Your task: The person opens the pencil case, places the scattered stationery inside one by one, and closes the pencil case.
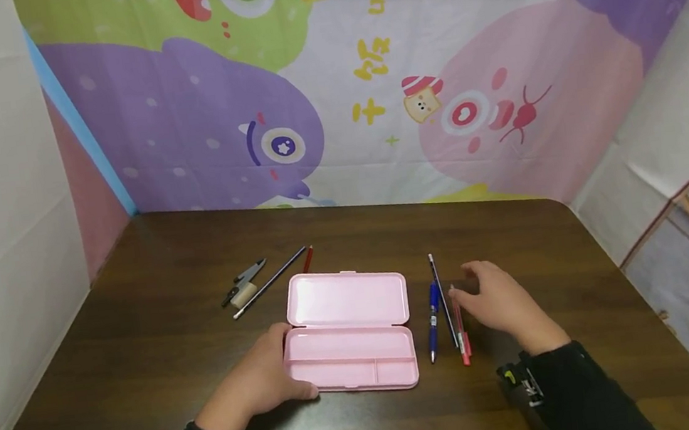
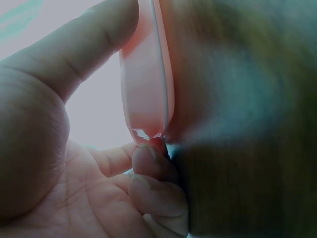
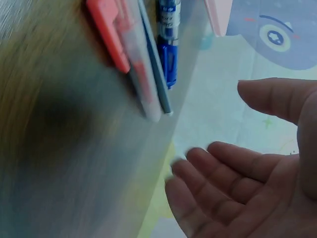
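A pink pencil case (image 1: 353,357) lies on the table with its lid (image 1: 347,300) folded back, bare inside. My left hand (image 1: 265,372) grips its left end; in the left wrist view the thumb (image 2: 84,44) is against one side of the pink case (image 2: 143,84) and curled fingers are at the hinge corner. Just right of the case are a blue pen (image 1: 434,322), a slim dark pencil (image 1: 443,303) and a red-capped clear pen (image 1: 461,333). Beside that red pen hovers my right hand (image 1: 502,299), fingers relaxed and apart, with nothing between them in the right wrist view.
Behind the case to the left lie a compass (image 1: 243,281), a beige eraser (image 1: 243,295), a pencil (image 1: 270,283) and a short red pencil (image 1: 308,259). A cartoon-printed cloth (image 1: 352,171) hangs along the table's far edge, with pale cloth (image 1: 2,214) at the left.
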{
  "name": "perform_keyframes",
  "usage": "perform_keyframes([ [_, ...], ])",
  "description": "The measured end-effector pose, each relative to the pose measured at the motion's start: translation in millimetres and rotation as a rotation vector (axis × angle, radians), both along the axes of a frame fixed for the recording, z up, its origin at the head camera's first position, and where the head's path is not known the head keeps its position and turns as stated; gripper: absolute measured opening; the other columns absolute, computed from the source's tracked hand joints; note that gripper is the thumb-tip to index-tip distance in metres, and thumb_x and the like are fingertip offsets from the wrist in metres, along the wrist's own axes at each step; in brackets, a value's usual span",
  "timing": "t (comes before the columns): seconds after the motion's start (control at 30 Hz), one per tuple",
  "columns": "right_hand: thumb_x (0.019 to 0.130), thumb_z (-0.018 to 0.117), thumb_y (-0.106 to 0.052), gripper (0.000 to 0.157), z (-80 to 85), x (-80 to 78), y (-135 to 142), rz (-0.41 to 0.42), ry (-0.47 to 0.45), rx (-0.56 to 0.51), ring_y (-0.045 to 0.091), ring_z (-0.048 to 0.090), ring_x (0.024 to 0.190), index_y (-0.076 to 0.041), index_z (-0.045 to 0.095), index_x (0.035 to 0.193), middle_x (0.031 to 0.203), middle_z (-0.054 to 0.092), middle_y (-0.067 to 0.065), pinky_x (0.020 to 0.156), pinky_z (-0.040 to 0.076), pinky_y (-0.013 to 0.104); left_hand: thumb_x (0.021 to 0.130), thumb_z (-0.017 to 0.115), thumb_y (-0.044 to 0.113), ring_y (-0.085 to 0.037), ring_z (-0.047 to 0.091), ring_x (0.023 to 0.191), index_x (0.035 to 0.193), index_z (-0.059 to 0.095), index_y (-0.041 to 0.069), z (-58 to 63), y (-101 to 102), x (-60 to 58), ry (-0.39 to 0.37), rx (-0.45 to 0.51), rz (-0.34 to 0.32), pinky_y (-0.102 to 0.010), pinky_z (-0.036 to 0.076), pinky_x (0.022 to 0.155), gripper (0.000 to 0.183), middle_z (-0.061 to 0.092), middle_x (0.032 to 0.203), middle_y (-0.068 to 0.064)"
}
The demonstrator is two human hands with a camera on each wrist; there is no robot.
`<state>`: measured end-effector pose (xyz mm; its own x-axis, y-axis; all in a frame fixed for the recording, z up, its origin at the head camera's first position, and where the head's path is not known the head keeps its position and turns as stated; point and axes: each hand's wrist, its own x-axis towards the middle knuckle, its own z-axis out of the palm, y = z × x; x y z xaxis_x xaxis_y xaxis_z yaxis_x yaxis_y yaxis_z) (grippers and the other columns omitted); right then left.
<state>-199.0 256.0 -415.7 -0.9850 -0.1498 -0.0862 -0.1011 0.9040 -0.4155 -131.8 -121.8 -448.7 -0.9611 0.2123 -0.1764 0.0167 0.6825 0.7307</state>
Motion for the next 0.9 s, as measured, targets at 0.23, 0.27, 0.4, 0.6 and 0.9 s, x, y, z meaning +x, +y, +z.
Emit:
perform_keyframes([
  [0.23,0.091,0.063,-0.035,0.044,-2.3,-8.0,-5,-0.009,-0.121,0.075,0.022,0.058,0.077,0.001,0.062,0.115,0.095,0.064,0.010,0.067,0.049,0.039,0.050,0.096,0.027,-0.026,0.055,0.096,0.127,0.047,-0.005,1.4,-3,0.6,0.014,0.003,0.000,-0.049,0.046,0.089,0.097,0.057,0.112,-0.014],
  [0.27,0.090,0.064,-0.036,0.041,-2.8,-7.5,-7,-0.016,-0.136,0.093,0.021,0.056,0.073,0.000,0.064,0.111,0.090,0.064,0.008,0.064,0.048,0.037,0.050,0.096,0.027,-0.025,0.055,0.097,0.127,0.047,-0.004,1.4,-3,0.6,0.014,-0.005,0.001,-0.049,0.046,0.089,0.097,0.057,0.113,-0.014],
  [0.4,0.088,0.064,-0.032,0.027,-5.2,-2.7,-11,-0.047,-0.170,0.147,0.021,0.053,0.066,-0.005,0.065,0.092,0.078,0.060,0.005,0.057,0.043,0.034,0.052,0.096,0.029,-0.026,0.054,0.100,0.131,0.044,-0.004,0.4,-1,-0.2,-0.004,-0.025,0.002,-0.050,0.045,0.091,0.099,0.056,0.117,-0.014],
  [0.6,0.080,0.065,-0.020,0.014,-9.6,0.8,-16,-0.060,-0.168,0.176,0.020,0.050,0.060,-0.009,0.058,0.077,0.068,0.055,0.004,0.053,0.038,0.032,0.053,0.095,0.029,-0.027,0.053,0.100,0.132,0.042,-0.003,1.3,1,0.2,-0.031,-0.038,-0.001,-0.051,0.045,0.091,0.101,0.055,0.118,-0.015],
  [0.9,0.081,0.066,-0.018,0.025,-9.8,2.6,-22,-0.099,-0.218,0.172,0.017,0.052,0.050,-0.011,0.055,0.060,0.058,0.055,0.004,0.045,0.039,0.028,0.044,0.098,0.023,-0.027,0.053,0.098,0.131,0.041,-0.004,-0.6,2,-0.3,-0.014,-0.059,-0.012,-0.052,0.046,0.088,0.107,0.054,0.116,-0.015],
])
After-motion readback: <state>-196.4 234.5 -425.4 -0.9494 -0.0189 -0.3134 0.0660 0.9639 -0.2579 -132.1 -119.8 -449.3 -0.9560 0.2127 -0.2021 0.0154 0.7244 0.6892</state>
